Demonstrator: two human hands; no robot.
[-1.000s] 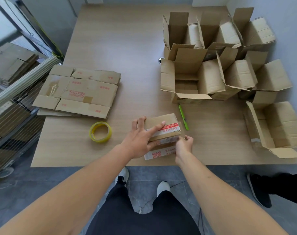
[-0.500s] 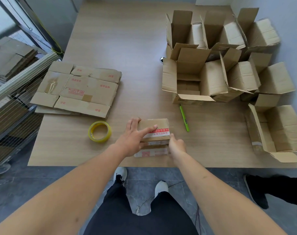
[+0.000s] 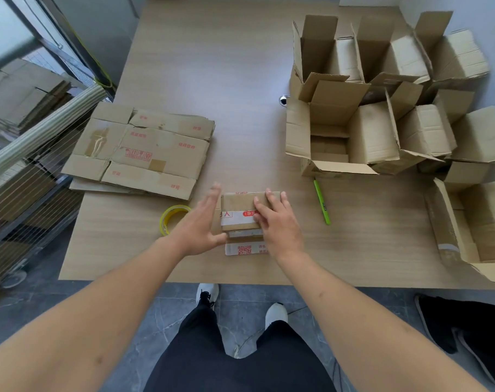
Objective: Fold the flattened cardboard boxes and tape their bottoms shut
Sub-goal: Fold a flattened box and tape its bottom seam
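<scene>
A small folded cardboard box [image 3: 237, 206] with white and red printed tape stands bottom up near the table's front edge. My right hand [image 3: 277, 222] lies flat on its top right part, fingers straight. My left hand [image 3: 201, 222] hovers with spread fingers just left of the box, holding nothing. A yellow roll of tape [image 3: 171, 217] lies on the table to the left, partly behind my left hand. A stack of flattened boxes [image 3: 144, 154] rests further left.
Several folded open boxes [image 3: 362, 128] crowd the table's right side and back right. A green pen [image 3: 321, 201] lies right of the small box. A wire cart with flattened cardboard [image 3: 19, 103] stands at the left. Another person's dark shoe [image 3: 450, 326] is on the floor at right.
My left hand came off the top of the box and opened beside it. My right hand moved from the box's right front edge up onto its top.
</scene>
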